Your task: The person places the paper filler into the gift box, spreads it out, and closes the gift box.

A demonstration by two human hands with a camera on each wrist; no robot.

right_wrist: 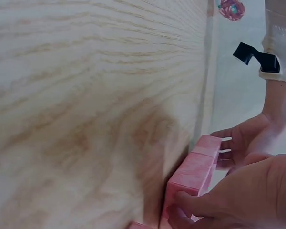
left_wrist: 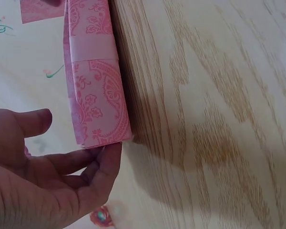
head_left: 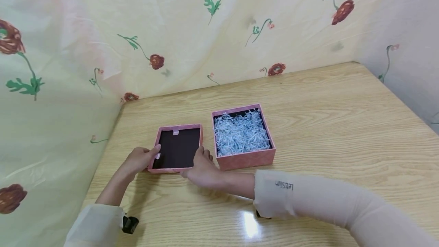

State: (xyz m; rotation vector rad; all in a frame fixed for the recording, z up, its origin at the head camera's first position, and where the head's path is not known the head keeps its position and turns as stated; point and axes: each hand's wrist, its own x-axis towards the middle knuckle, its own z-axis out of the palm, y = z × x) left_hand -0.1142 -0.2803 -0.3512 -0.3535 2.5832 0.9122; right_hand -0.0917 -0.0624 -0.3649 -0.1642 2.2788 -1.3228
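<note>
Box lid (head_left: 177, 148), pink patterned card w/ a dark inner face, lies open side up on the worktop (head_left: 343, 125), just left of the matching box base (head_left: 245, 159), which is full of pale shredded paper (head_left: 241, 132); lid and base look near but I can't tell if they touch. Your left hand (head_left: 138, 159) is at the lid's left wall, thumb over the rim and fingers curled against the outer side, so it pinches that wall; the left wrist view shows the fingertips (left_wrist: 109, 157) at the lid's corner (left_wrist: 102, 133). Your right hand (head_left: 202, 169) is at the lid's near-right corner, fingers curled round the wall; the right wrist view shows fingers (right_wrist: 195, 205) wrapped on the pink edge (right_wrist: 193, 171). So both hands grip the lid, neither is spread wide. Handling, as a judgement: it's prob. light, thin card, stiff enough across the walls but easy to dent or bow if you squeeze mid-wall. The paper wrap looks smooth, maybe a bit slippery. Best hold is at opposite walls near the corners, where the card is stiffest, w/ light pressure. Small tabs (head_left: 175, 132) stick up inside the rim; keep fingers off them.
</note>
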